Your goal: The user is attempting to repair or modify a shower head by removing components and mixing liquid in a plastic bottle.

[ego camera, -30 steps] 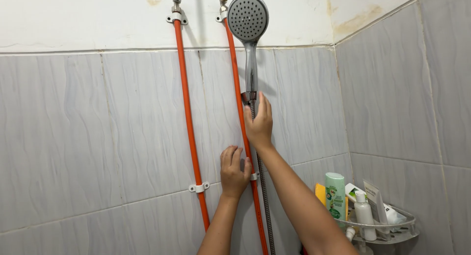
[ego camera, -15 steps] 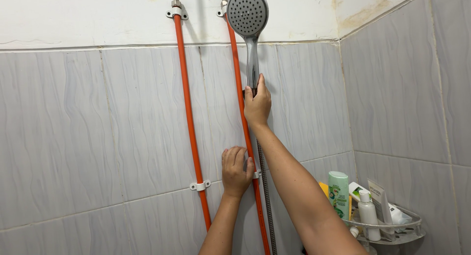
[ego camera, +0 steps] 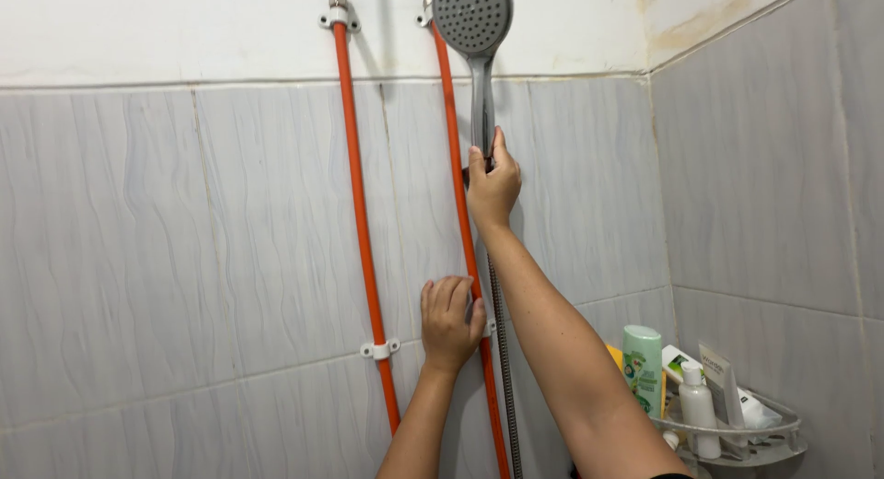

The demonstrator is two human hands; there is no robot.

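On the tiled wall | shower head (ego camera: 471, 17) is mounted high, beside right orange pipe (ego camera: 460, 212) | handle (ego camera: 482, 97) is gripped by right hand (ego camera: 493, 189), fingers closed | left hand (ego camera: 451, 321) is pressed flat, fingers together, on pipe clip | bottles (ego camera: 642, 368) are kept in corner shelf (ego camera: 737, 433).

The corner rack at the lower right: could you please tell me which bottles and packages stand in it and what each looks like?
Green bottle: left of the wire corner rack, tall, rounded cap, pale label.
White bottle: middle of the rack, small, narrow cap.
Yellow container: behind the green bottle, mostly hidden.
Flat packet: upright behind the white bottle, pale.
White tube: lying at the right, green-marked end.
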